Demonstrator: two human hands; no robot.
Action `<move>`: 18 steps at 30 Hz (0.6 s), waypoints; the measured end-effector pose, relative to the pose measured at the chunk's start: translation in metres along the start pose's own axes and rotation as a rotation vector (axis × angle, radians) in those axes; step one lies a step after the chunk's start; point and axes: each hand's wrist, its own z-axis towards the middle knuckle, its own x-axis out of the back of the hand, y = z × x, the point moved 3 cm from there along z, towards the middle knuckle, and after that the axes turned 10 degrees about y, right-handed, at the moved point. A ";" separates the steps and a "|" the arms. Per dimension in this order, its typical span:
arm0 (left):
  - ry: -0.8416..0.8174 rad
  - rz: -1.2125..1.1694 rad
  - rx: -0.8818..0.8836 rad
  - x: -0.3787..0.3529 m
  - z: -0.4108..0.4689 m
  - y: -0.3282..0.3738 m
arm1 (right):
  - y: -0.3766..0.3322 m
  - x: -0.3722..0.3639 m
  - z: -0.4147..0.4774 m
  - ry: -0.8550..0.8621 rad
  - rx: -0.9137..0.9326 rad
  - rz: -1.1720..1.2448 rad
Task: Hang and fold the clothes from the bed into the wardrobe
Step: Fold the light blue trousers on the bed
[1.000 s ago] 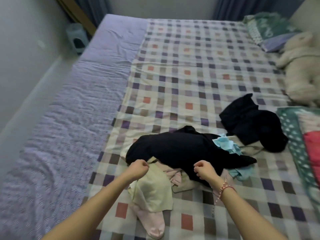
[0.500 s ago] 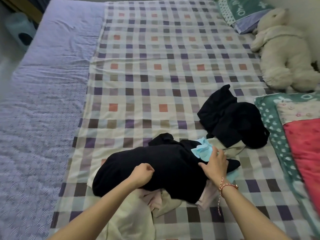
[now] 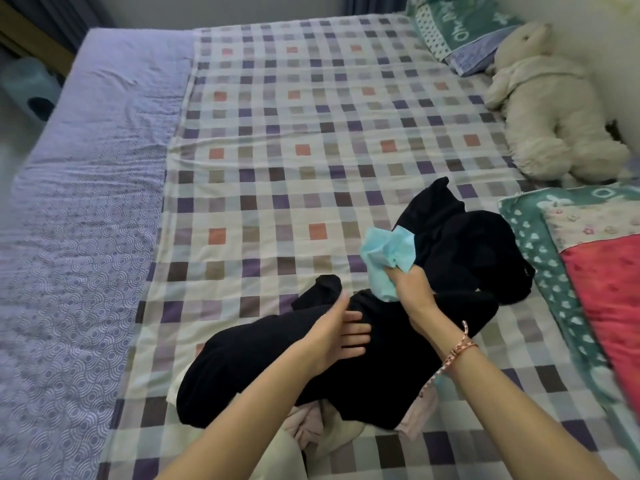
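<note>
Separating one piece: the right hand (image 3: pixel 414 292) has its fingers clamped on a small light-blue garment (image 3: pixel 388 251). It holds the garment bunched just above the heap, with the lower end touching the black cloth.
Black garment (image 3: pixel 263 368): it lies crumpled across the near part of the bed, on top of the pale clothes (image 3: pixel 311 434).
Left hand (image 3: pixel 332 334): it rests flat on the black garment with fingers straight and close together, gripping nothing.
Second black garment (image 3: pixel 471 251): it lies just beyond the right hand. I cannot tell whether it overlaps the nearer one.
Step, as I judge it: picking one item out of the pile, with the rest of the pile yet to be sorted.
Doing it well: press down with the left palm so the black garment does not ride up. Draw the blue piece straight up until it hangs free. Shake it open to see what it is, then choose between folding and hanging.
Folding room: the bare checked sheet (image 3: pixel 277 133) beyond the heap looks suitable.
Bed surroundings: a lilac cover (image 3: pixel 86 202) lies at the left. A plush toy (image 3: pixel 550 109) and a pillow (image 3: pixel 457 26) lie at the far right, and a quilt (image 3: pixel 606 271) lies along the right edge.
Wardrobe: not in view.
</note>
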 end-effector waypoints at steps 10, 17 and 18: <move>-0.061 0.050 0.064 0.024 -0.093 0.051 | -0.102 0.005 -0.138 -0.414 0.397 0.153; 0.223 0.339 -0.318 0.049 -0.179 0.120 | -0.230 0.035 -0.151 -0.152 0.615 0.328; 0.319 0.391 -0.519 0.047 -0.185 0.129 | -0.246 0.037 -0.151 -0.125 0.628 0.368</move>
